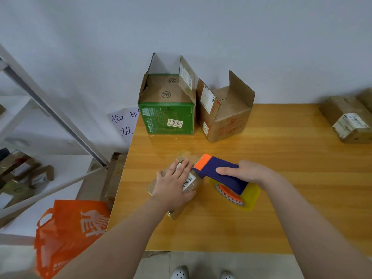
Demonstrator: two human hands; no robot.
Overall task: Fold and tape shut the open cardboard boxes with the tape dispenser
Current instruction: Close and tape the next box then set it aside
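Observation:
A small brown cardboard box (188, 158) with a barcode label lies near the table's front left. My left hand (174, 185) rests flat on top of it with fingers spread. My right hand (244, 172) grips the blue body of the tape dispenser (219, 171); its orange toothed head touches the small box's right edge, and its tape roll sits under a yellow guard. At the back of the table stand a green box (167, 117) and a brown box (223, 115), both with flaps up.
A wooden table (281, 178) stands against a white wall. A taped brown parcel (348, 121) lies at its far right. Left of the table are an orange bag (68, 232), a white shelf frame (52, 111) and several small boxes on the floor.

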